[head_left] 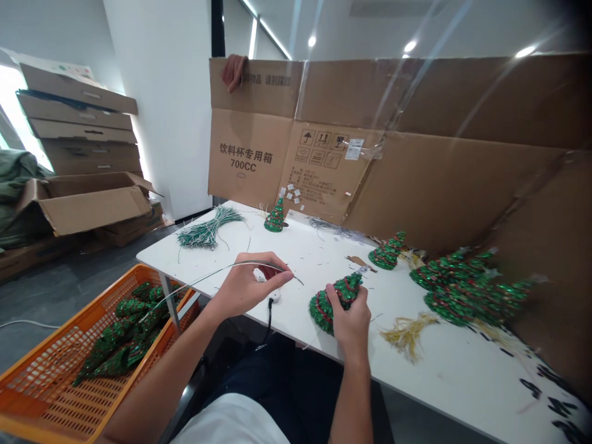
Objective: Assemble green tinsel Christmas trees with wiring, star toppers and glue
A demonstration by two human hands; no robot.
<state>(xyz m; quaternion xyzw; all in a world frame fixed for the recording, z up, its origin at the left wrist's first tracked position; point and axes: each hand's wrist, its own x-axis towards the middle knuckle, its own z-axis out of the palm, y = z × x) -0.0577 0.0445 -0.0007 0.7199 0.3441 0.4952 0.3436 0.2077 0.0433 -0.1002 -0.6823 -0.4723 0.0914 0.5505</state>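
left hand: fingers closed, green tinsel wire being pinched | right hand: beaded green cone tree being gripped over the desk | risk: wire being kinked, beads being loosened by over-tight squeezing

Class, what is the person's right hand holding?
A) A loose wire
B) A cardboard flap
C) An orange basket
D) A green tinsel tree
D: the right hand is closed around the green tinsel tree.
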